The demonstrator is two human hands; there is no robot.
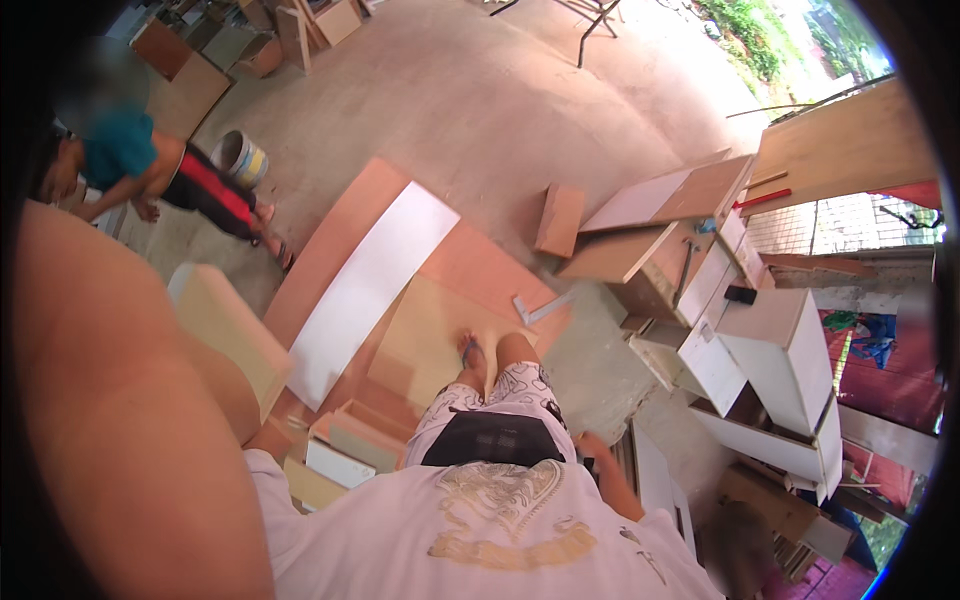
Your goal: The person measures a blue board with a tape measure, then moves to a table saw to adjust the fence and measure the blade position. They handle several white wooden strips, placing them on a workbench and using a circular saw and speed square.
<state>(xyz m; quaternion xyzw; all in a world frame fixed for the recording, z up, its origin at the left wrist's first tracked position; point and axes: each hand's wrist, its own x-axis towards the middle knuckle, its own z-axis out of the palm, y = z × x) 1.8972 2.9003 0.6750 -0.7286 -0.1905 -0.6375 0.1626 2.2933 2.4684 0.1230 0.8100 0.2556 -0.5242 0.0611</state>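
Note:
My right hand (592,446) hangs beside my right hip, close to a stack of boards (652,470); it is too small to make out its fingers. A large blurred stretch of bare skin (130,420), very close to the camera, covers the left side. My left hand does not show clearly; a bit of forearm (270,438) comes out of my left sleeve. Next to it is a blurred cream panel (235,335), tilted; whether I hold it is hidden. Under my feet lie a tan board (420,345) and a long white strip (365,300) on reddish-brown sheets (480,265).
A metal square (535,312) lies on the sheets' right end. Unfinished cabinets (775,340) with a hammer (686,270) stand right. Boards and box pieces (340,455) lie by my left leg. Far left, a person in a teal shirt (120,145) bends near a bucket (240,160).

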